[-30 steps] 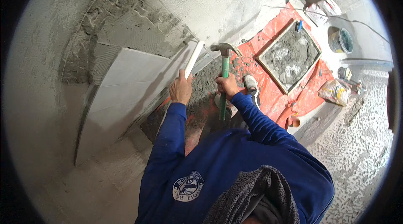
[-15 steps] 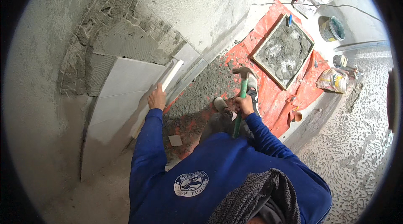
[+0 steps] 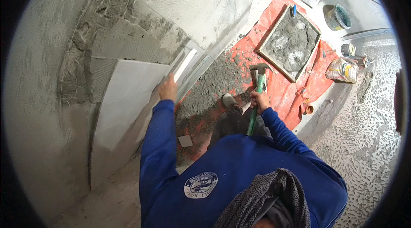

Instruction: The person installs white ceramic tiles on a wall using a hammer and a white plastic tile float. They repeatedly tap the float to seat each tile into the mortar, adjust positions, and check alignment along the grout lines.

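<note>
My left hand [image 3: 168,88] is wrapped round a long white straightedge [image 3: 186,63], which lies along the right part of the pale wall tiles [image 3: 132,78]. Its lower stretch runs down past my wrist. Above the tiles, grey mortar [image 3: 122,39] with combed ridges covers part of the wall. In my closed right hand [image 3: 260,101] is a claw hammer [image 3: 260,83] with a green handle, held head-up in front of my body and apart from the tiles.
A square wood-edged tray [image 3: 277,67] of mortar stands on a red sheet [image 3: 295,104]. Crumbled mortar [image 3: 214,84] and a loose tile piece [image 3: 185,141] lie by my feet. Further right are a bucket [image 3: 338,17], a bag [image 3: 341,70] and an orange pipe end [image 3: 309,109].
My left hand and the straightedge have shifted right and up across the tiles. My right hand has moved right and slightly up with the hammer; my body has also shifted right.
</note>
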Demonstrator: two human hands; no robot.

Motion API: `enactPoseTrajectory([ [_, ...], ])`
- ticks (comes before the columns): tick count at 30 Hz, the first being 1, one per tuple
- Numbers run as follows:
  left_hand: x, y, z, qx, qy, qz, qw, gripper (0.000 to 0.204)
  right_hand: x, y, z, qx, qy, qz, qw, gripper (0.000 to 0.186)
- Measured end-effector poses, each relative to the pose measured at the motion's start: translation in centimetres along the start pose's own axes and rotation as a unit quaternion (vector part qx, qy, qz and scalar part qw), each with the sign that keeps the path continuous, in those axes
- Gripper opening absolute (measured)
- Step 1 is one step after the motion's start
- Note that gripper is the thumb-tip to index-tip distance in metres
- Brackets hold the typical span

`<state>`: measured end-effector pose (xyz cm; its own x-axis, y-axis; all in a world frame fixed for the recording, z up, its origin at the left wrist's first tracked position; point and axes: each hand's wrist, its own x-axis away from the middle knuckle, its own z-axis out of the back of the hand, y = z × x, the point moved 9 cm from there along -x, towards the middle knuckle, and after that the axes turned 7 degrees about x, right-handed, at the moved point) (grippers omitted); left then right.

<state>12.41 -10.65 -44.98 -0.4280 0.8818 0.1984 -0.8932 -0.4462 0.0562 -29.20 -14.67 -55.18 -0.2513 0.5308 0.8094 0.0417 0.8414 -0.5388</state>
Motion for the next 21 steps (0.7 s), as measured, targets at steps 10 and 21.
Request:
enactPoseTrajectory([
  [10,0.7,-2.0,-0.5,0.049,-0.002,0.008,0.999,0.040,1.7,1.6,1.9,0.012,0.022,-0.029,0.999,0.010],
  [21,-1.9,1.3,-0.5,0.117,0.025,-0.029,0.992,0.034,4.3,0.3,4.8,0.010,0.037,-0.021,0.999,0.008],
])
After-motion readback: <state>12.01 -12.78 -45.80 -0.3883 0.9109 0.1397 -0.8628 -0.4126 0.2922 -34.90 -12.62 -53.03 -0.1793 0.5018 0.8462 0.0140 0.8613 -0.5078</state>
